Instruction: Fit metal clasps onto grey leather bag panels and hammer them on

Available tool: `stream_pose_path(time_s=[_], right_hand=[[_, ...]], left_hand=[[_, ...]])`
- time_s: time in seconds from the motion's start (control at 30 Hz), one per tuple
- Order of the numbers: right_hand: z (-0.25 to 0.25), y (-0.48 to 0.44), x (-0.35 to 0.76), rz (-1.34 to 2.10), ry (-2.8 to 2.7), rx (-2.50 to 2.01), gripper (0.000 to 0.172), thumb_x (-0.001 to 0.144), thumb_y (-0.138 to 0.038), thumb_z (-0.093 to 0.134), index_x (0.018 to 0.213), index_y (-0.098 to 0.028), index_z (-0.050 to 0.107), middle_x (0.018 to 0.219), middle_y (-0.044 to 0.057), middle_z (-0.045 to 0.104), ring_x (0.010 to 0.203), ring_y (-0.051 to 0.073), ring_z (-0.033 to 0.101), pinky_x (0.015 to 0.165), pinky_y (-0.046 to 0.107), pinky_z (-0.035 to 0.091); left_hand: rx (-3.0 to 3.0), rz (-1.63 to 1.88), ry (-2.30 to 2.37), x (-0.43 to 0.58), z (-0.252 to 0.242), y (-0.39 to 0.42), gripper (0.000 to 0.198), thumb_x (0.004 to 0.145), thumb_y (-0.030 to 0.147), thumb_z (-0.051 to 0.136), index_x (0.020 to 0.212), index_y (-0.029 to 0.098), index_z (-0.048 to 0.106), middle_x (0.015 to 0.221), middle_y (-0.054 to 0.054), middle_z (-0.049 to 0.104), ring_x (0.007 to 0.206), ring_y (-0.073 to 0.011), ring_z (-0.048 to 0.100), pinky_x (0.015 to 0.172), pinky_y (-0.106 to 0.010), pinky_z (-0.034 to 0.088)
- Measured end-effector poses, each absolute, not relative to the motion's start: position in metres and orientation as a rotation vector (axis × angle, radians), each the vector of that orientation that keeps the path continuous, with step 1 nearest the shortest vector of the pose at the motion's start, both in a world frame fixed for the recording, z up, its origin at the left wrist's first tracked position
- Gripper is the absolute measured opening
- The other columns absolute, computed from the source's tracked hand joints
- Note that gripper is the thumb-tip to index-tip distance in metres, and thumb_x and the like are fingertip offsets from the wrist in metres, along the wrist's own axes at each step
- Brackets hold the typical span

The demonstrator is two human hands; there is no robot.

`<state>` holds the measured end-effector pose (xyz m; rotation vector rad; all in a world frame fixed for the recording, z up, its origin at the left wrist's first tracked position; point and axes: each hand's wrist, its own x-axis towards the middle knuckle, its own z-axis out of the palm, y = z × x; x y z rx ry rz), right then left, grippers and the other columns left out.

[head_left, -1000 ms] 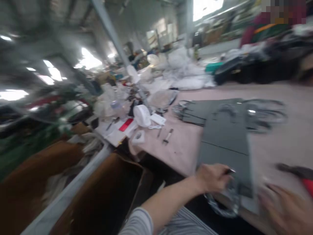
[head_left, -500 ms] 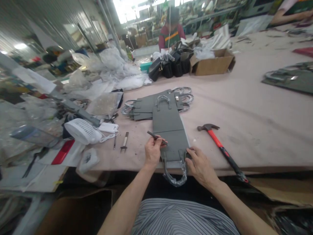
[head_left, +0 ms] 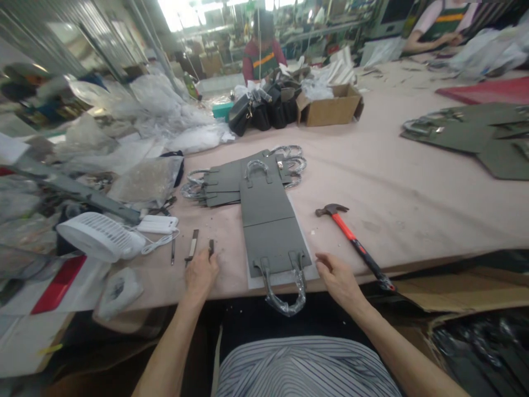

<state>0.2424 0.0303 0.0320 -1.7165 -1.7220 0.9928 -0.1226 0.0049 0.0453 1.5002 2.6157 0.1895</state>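
My left hand (head_left: pixel 201 274) is down on the table left of the grey leather bag panel, its fingers curled. A short dark rod-shaped tool (head_left: pixel 211 246) sticks out beyond its fingertips, the lower part hidden by the hand. Touching or just beyond the same fingers lies a two-pronged metal tool (head_left: pixel 193 243), partly covered. My right hand (head_left: pixel 339 275) rests by the panel's right edge, fingers apart and holding nothing. The grey panel (head_left: pixel 270 220) lies flat on a pale sheet, with a plastic-wrapped handle (head_left: pixel 288 306) hanging over the table's front edge.
A claw hammer (head_left: pixel 355 242) with a red and black handle lies to the right. More grey panels (head_left: pixel 221 184) are stacked behind. A white fan (head_left: pixel 97 236) and a thin rod (head_left: pixel 172 251) are at left. Black bags (head_left: pixel 264 113) and a cardboard box (head_left: pixel 330 110) stand farther back.
My left hand has moved left off the panel with the dark rod tool, down to the pronged tool. My right hand has let go of the panel's edge. The view has swung right.
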Motion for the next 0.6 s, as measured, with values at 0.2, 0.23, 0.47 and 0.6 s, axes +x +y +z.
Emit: stream_pose_path(time_s=[0.2,0.23,0.47,0.6], right_hand=[[0.041,0.039,0.235,1.004,-1.734,-1.798,0.035,0.084,-0.041,0.051,0.1,-0.017,0.071,0.099,0.012,0.076,0.092,0.025,0.071,0.086,0.038,0.054],[0.042,0.04,0.234,0.998,-1.739,-1.807,0.035,0.084,-0.041,0.051,0.1,-0.017,0.071,0.099,0.012,0.076,0.092,0.025,0.071,0.086,0.038,0.054],[0.038,0.041,0.244,0.921,-1.779,-1.799,0.043,0.077,-0.054,0.05,0.093,-0.019,0.069,0.099,0.016,0.076,0.091,0.032,0.072,0.085,0.047,0.054],[0.027,0.05,0.254,0.833,-1.784,-1.765,0.037,0.075,-0.057,0.052,0.084,-0.025,0.069,0.08,0.011,0.077,0.075,0.033,0.073,0.068,0.045,0.056]], left_hand=[[1.795,0.343,2.496,-0.083,0.052,-0.001,0.03,0.098,0.025,0.046,0.113,0.018,0.07,0.119,-0.012,0.07,0.105,-0.0286,0.067,0.091,-0.036,0.051],[1.827,0.38,2.448,-0.077,0.052,-0.001,0.029,0.098,0.024,0.046,0.11,0.019,0.071,0.117,-0.011,0.071,0.105,-0.0277,0.067,0.091,-0.035,0.051],[1.562,0.385,2.615,-0.101,0.058,0.013,0.027,0.096,0.023,0.05,0.112,0.018,0.072,0.115,-0.012,0.072,0.103,-0.0278,0.069,0.09,-0.037,0.05],[1.257,0.337,2.677,-0.148,0.058,0.027,0.025,0.094,0.027,0.056,0.11,0.017,0.073,0.111,-0.015,0.075,0.104,-0.0282,0.07,0.088,-0.035,0.051]])
